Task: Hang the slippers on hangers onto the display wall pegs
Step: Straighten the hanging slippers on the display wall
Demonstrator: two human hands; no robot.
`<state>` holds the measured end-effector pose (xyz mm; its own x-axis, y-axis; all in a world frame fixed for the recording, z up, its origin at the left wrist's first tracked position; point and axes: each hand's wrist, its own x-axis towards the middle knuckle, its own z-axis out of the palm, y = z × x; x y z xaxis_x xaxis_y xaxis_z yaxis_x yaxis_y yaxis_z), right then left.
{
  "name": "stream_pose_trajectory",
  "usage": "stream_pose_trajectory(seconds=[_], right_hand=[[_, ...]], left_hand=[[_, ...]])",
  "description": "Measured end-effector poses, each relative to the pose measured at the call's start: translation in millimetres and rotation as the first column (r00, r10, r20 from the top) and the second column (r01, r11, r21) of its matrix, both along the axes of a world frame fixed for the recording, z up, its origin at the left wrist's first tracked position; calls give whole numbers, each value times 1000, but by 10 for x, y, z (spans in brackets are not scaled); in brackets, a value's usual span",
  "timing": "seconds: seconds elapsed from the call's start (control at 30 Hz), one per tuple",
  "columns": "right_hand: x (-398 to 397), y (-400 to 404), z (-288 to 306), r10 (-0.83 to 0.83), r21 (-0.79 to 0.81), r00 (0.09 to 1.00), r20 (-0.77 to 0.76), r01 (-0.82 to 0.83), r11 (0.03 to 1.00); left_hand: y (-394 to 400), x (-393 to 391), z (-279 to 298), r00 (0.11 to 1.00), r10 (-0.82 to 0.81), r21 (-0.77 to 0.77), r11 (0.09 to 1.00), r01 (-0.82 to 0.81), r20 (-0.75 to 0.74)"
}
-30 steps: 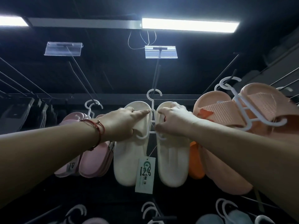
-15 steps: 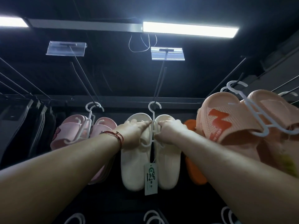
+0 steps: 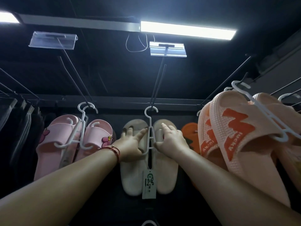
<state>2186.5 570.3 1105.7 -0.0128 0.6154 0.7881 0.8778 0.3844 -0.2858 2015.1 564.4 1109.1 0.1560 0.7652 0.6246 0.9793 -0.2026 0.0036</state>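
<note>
A pair of cream slippers (image 3: 166, 176) hangs on a white hanger (image 3: 150, 128) whose hook sits over a black wall peg (image 3: 158, 82) at the middle of the display wall. A price tag (image 3: 149, 185) dangles between the two soles. My left hand (image 3: 132, 144) lies on the left slipper with fingers spread and straight. My right hand (image 3: 171, 141) rests on the right slipper beside the hanger stem, fingers extended and thumb near the hanger's lower bar.
Pink slippers (image 3: 65, 141) hang on a peg to the left. Peach slippers with orange lettering (image 3: 236, 136) hang close on the right, near my right forearm, with an orange pair (image 3: 189, 134) behind. Clear label holders (image 3: 167, 49) top the pegs. Dark items hang far left.
The cream pair moved farther back along the peg toward the wall. Both hands went from gripping beside the hanger stem to lying with fingers straightened on the slippers.
</note>
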Motion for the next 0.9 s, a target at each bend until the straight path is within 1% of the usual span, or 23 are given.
stream_pose_trajectory(seconds=[0.07, 0.1, 0.13, 0.2, 0.27, 0.3, 0.37, 0.43, 0.47, 0.5, 0.57, 0.63, 0.77, 0.9], right_hand=[[15, 41, -43, 67, 48, 979, -191, -59, 997], [21, 54, -67, 96, 66, 950, -296, -80, 995], [22, 63, -88, 125, 75, 907, -402, -103, 992], [12, 88, -117, 183, 85, 788, -588, -165, 983], [-6, 117, -143, 230, 108, 669, -707, -219, 970], [-15, 133, -157, 246, 122, 629, -737, -235, 964], [-39, 156, -200, 263, 128, 600, -756, -258, 958], [-67, 170, -249, 262, 110, 618, -741, -273, 956], [-87, 173, -267, 254, 98, 634, -731, -271, 958], [-112, 173, -282, 240, 85, 651, -721, -261, 962], [-157, 164, -288, 205, 63, 675, -709, -230, 971], [-187, 147, -277, 170, 38, 684, -710, -203, 978], [-192, 112, -269, 124, 24, 702, -701, -150, 988], [-215, 30, -271, 74, 10, 782, -619, -87, 996]], left_hand=[[-30, 7, -6, 991, -67, -41, 997, 72, 113], [-35, 10, -12, 978, -106, -40, 993, 115, 178], [-33, 12, -24, 959, -145, -23, 988, 155, 243], [2, 25, -72, 905, -209, 58, 978, 202, 369], [30, 51, -134, 833, -250, 148, 968, 203, 494], [42, 65, -154, 795, -249, 161, 968, 190, 554], [74, 87, -181, 729, -228, 150, 974, 171, 646], [114, 91, -211, 678, -214, 132, 976, 171, 703], [117, 89, -229, 667, -209, 124, 977, 173, 715], [125, 81, -252, 669, -193, 110, 980, 164, 718], [173, 70, -295, 704, -150, 83, 988, 128, 695], [160, 82, -322, 732, -127, 88, 992, 91, 669], [105, 107, -302, 752, -89, 60, 996, 66, 653], [20, 87, -268, 783, -61, 36, 998, 49, 619]])
